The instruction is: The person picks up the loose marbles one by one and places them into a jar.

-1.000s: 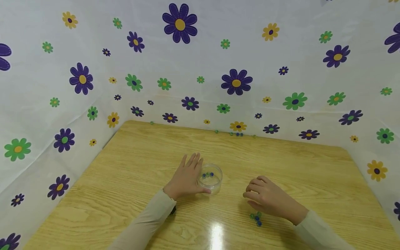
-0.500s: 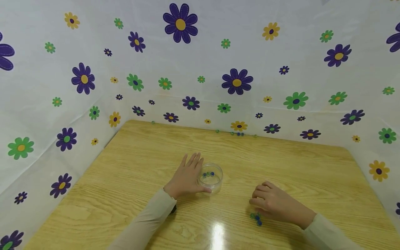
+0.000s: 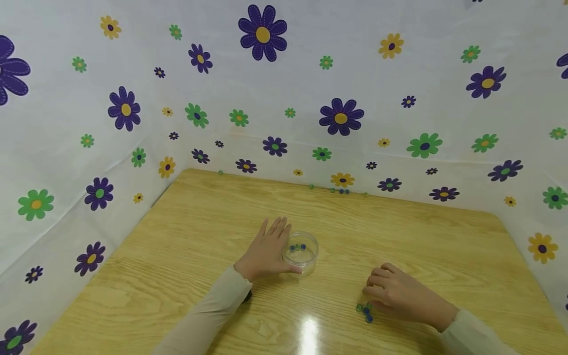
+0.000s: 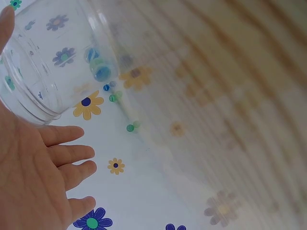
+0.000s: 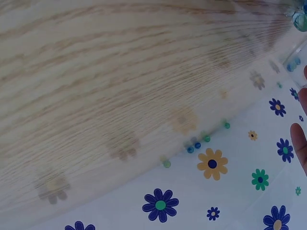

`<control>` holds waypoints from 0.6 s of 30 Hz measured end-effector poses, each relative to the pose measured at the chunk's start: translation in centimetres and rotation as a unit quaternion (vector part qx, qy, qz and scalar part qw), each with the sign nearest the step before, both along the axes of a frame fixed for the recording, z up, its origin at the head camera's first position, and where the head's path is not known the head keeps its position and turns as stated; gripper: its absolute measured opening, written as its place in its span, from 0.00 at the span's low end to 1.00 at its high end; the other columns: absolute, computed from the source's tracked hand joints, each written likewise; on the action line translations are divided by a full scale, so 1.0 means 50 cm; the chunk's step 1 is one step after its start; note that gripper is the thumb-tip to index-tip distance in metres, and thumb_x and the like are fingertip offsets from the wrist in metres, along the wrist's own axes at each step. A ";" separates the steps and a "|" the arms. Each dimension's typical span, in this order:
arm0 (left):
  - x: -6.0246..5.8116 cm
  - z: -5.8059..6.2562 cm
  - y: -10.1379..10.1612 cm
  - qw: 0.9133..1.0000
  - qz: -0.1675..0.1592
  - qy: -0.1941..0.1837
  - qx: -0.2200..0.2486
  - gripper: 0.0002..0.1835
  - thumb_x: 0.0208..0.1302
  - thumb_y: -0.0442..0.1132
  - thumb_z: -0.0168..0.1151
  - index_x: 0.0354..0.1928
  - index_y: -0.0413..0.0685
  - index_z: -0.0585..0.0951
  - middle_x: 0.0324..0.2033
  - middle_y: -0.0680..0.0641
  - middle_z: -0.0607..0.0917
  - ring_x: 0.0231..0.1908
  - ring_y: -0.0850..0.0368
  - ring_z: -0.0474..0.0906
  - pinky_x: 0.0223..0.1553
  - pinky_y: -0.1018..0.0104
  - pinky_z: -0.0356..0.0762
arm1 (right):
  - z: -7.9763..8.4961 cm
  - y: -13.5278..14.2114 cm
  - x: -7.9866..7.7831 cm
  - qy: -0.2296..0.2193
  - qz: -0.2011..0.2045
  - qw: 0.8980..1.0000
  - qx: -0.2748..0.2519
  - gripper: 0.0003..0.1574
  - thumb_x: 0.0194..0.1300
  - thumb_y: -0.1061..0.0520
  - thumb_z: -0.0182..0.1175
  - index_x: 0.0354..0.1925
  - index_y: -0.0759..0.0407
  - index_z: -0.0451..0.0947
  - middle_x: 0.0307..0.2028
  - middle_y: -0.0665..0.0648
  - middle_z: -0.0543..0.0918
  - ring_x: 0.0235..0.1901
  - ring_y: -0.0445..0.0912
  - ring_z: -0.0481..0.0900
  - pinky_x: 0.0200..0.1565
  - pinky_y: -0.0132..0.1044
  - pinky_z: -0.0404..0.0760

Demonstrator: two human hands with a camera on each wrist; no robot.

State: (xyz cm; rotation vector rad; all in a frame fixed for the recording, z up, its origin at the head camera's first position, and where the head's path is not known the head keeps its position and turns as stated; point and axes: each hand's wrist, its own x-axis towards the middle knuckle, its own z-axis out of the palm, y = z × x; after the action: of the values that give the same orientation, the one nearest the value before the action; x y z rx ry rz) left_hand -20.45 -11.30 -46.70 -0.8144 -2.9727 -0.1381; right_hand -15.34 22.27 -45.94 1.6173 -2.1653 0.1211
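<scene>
A round clear plastic jar stands on the table with blue and green glass marbles at its bottom. My left hand rests against its left side, thumb across the front. In the left wrist view its fingers stretch out straight past the jar wall. My right hand is low over the table to the right, fingers loosely bent. Its fingertips are right beside a small cluster of blue and green marbles. At the right wrist view's edge, fingers show near a marble.
Several more marbles lie along the table's back edge, with a single green one near the far left corner. A white flower-printed cloth encloses the wooden table at the back and sides.
My right hand has shifted to the right and toward me, down beside the marble cluster. My left hand and the jar have stayed in place; the head view has turned slightly.
</scene>
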 end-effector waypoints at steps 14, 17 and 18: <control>-0.002 -0.003 0.000 1.000 -0.003 0.009 -0.010 0.62 0.44 0.78 0.54 0.70 0.36 0.58 0.71 0.36 0.55 0.72 0.44 0.49 0.71 0.44 0.44 | -0.011 0.011 0.004 -0.010 0.003 1.000 -0.002 0.25 0.35 0.57 0.78 0.35 0.47 0.78 0.31 0.43 0.79 0.32 0.38 0.73 0.38 0.35 0.72; -0.002 -0.003 0.000 1.000 -0.002 0.008 -0.011 0.62 0.44 0.78 0.54 0.70 0.37 0.58 0.71 0.36 0.55 0.72 0.44 0.49 0.71 0.44 0.44 | -0.015 0.012 0.005 -0.006 0.001 1.000 0.004 0.25 0.35 0.57 0.78 0.35 0.47 0.79 0.31 0.44 0.80 0.32 0.38 0.74 0.37 0.35 0.73; -0.002 -0.003 0.001 1.000 -0.001 0.008 -0.010 0.62 0.44 0.78 0.55 0.70 0.36 0.58 0.71 0.36 0.55 0.72 0.44 0.49 0.71 0.44 0.44 | -0.016 0.012 0.006 -0.005 0.001 1.000 0.006 0.25 0.35 0.58 0.77 0.36 0.47 0.79 0.31 0.44 0.80 0.32 0.38 0.74 0.37 0.35 0.73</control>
State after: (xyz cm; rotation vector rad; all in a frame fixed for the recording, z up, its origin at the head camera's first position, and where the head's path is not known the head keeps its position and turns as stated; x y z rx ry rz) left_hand -20.56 -11.28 -46.83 -0.8180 -2.9625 -0.1005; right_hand -15.05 22.85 -46.74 1.6285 -2.1761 0.1166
